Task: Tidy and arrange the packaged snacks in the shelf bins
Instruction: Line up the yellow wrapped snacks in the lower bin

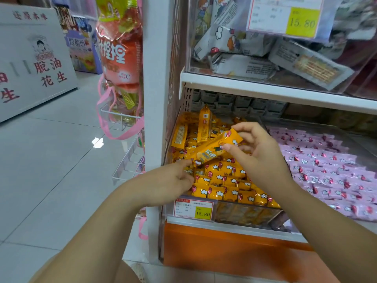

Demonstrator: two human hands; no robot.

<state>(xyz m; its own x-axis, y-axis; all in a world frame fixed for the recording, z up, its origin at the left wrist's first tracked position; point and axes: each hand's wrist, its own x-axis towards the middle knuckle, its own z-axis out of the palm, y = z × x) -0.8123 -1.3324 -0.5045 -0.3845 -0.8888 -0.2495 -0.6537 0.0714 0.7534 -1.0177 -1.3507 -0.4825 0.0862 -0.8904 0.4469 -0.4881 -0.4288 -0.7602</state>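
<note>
An orange snack packet (214,149) is held tilted above the left clear bin (244,213), which is full of matching orange packets (224,180). My left hand (173,180) pinches its lower left end. My right hand (259,152) grips its upper right end. The front packets lie in neat rows; those at the back (191,129) stand or lean in disorder. Beside it on the right, a bin holds pink packets (326,166) laid in rows.
The shelf above carries a clear bin of white packets (255,58) with a 15.80 price tag (285,15). A white shelf post (155,99) stands left of the bins. Bagged goods (120,58) hang over a wire rack (128,152). A white chest (30,62) stands on the tiled floor.
</note>
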